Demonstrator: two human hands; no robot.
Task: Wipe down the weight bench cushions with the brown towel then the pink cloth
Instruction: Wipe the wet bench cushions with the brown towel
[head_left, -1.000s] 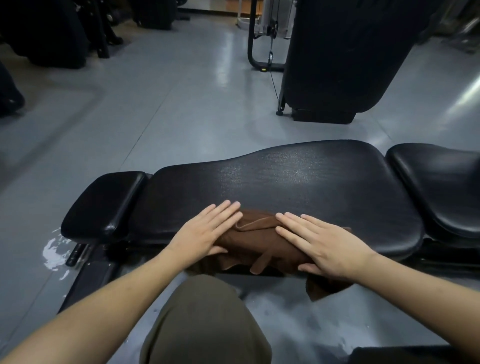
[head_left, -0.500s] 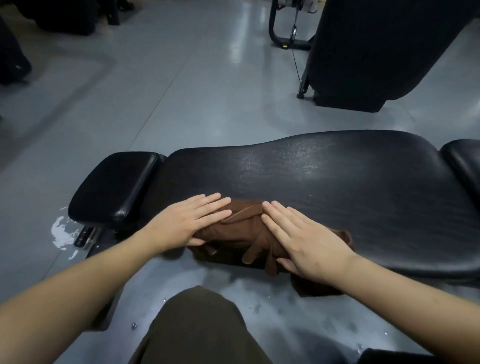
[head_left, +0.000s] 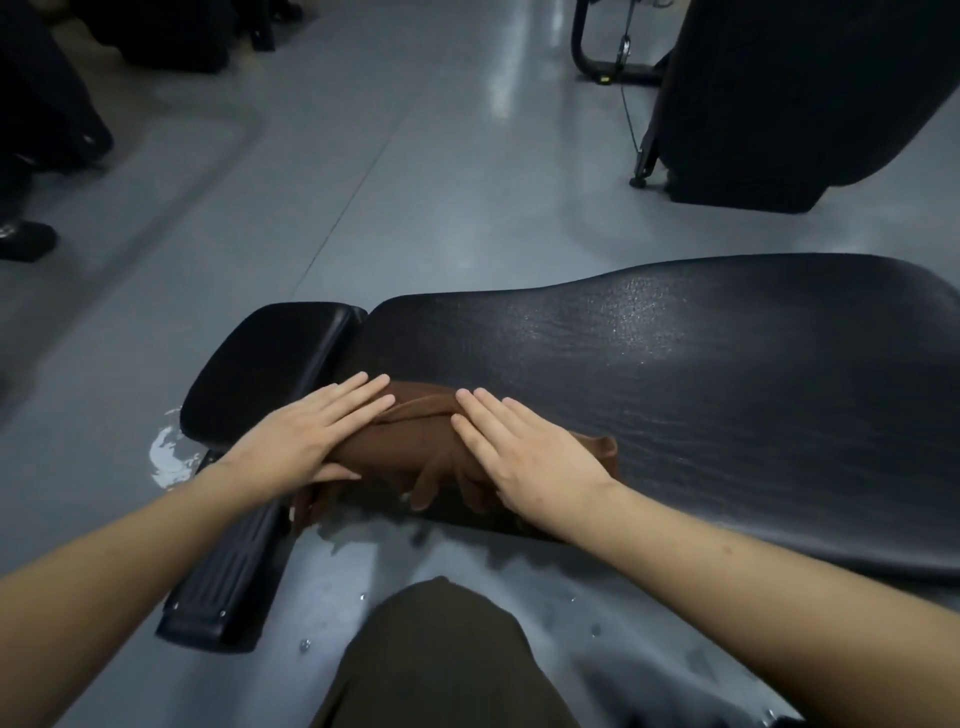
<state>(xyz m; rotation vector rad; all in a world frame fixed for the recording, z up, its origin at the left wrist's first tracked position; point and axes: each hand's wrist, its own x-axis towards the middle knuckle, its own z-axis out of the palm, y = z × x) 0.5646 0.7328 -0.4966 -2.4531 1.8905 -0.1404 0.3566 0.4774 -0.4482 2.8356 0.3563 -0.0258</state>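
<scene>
Both hands lie flat, fingers straight, pressing down: left hand (head_left: 306, 434) on the left end, right hand (head_left: 524, 452) on the right end of the bunched brown towel (head_left: 410, 441). The towel's long axis runs left to right along the near edge of the long cushion (head_left: 701, 395), the wiping surface, beside the small end cushion (head_left: 265, 364). Unwiped cushion probably lies rightward, nearer the right hand. No pink cloth is visible.

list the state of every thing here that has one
towel: bunched, on the near edge of the long cushion, part hanging over
left hand: flat, pressing the towel
right hand: flat, pressing the towel
long cushion: level, droplets on top
small cushion: level, bare
floor: wet patches beside the bench
</scene>
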